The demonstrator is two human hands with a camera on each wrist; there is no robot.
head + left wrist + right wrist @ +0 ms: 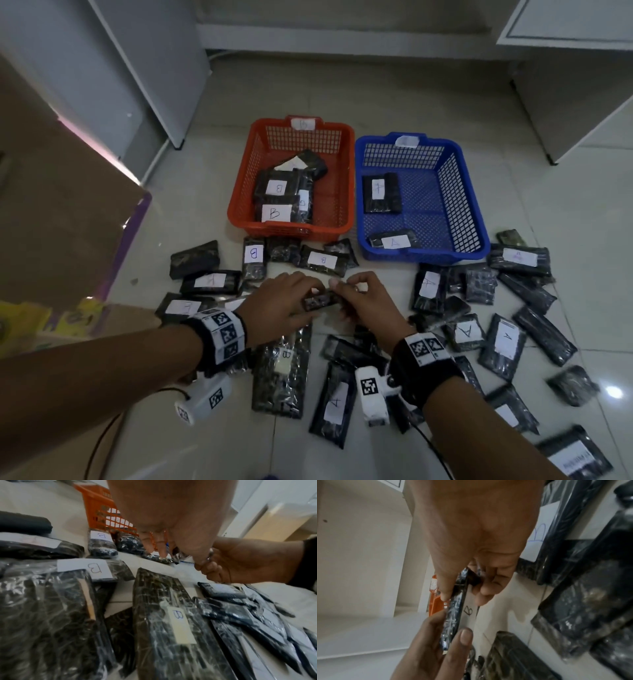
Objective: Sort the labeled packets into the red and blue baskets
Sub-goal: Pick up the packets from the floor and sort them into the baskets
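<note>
Both hands hold one small dark packet [322, 301] above the floor, in front of the baskets. My left hand [291, 305] grips its left end and my right hand [352, 298] pinches its right end. In the right wrist view the packet [453, 615] stands on edge and its white label shows a "B". The red basket [239, 192], tagged B, holds several B packets. The blue basket [476, 212] to its right holds two packets marked A. Many dark packets with A or B labels lie scattered on the floor, such as a long B packet [171, 622] under my left wrist.
A cardboard sheet [58, 212] lies at the left and white cabinets [565, 85] stand behind the baskets. Packets crowd the tiled floor [548, 192] on the left, front and right of my hands. A cable [99, 442] trails from my left wrist camera.
</note>
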